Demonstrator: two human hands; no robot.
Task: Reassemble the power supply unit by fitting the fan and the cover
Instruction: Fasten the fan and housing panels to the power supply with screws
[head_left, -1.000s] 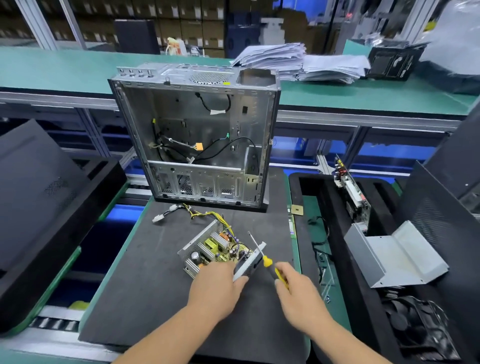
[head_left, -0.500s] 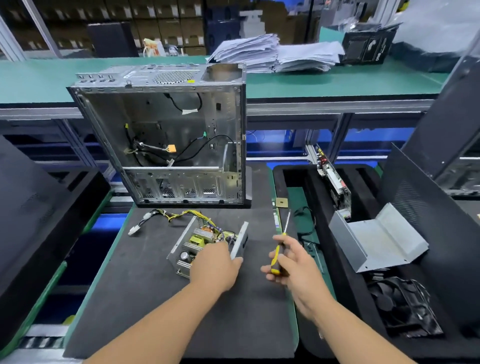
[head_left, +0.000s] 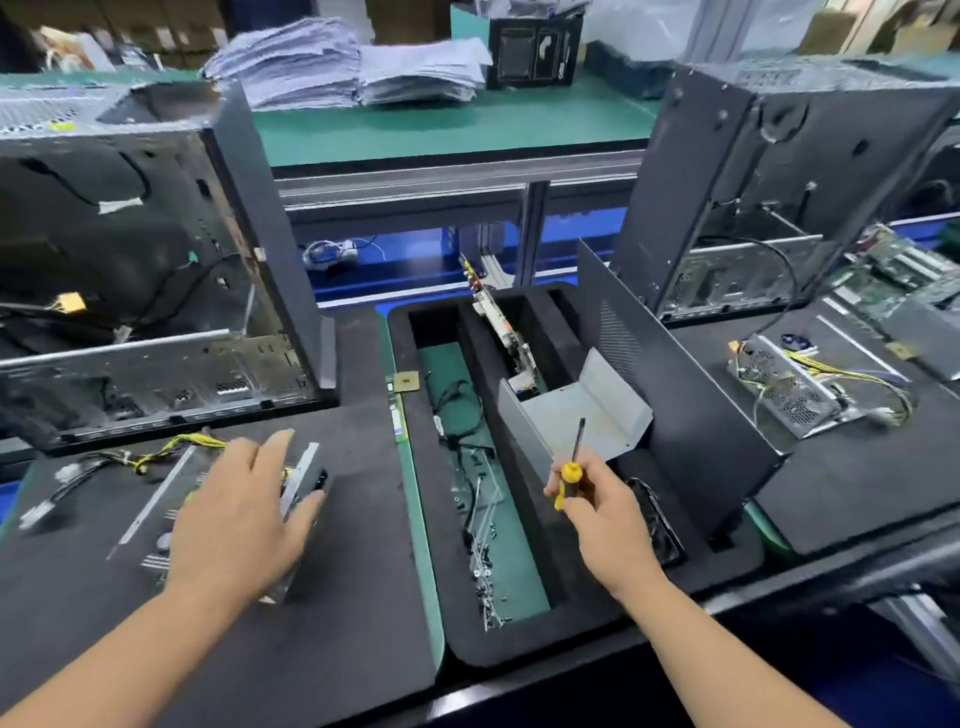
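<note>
The open power supply unit (head_left: 156, 499) lies on the black foam mat at lower left, its circuit board and yellow wires exposed. My left hand (head_left: 239, 514) rests on top of it with the fingers spread, the thumb against its metal end plate. My right hand (head_left: 602, 514) grips a yellow-handled screwdriver (head_left: 571, 467), shaft pointing up, above the black foam tray. The bent grey metal cover (head_left: 587, 410) lies in that tray just beyond the screwdriver. The black fan (head_left: 657, 519) sits in the tray to the right of my right hand, largely hidden by it.
An open computer case (head_left: 156, 260) stands behind the unit. The foam tray (head_left: 467, 639) holds loose screws (head_left: 485, 561), cables and a circuit card (head_left: 498, 322). A black side panel (head_left: 675, 395) leans at the tray's right edge. Another case (head_left: 779, 182) and power supply (head_left: 795, 389) stand further right.
The view has swung right. My right hand carried the screwdriver from beside the unit to above the foam tray, near the cover and fan. My left hand stays on the unit.
</note>
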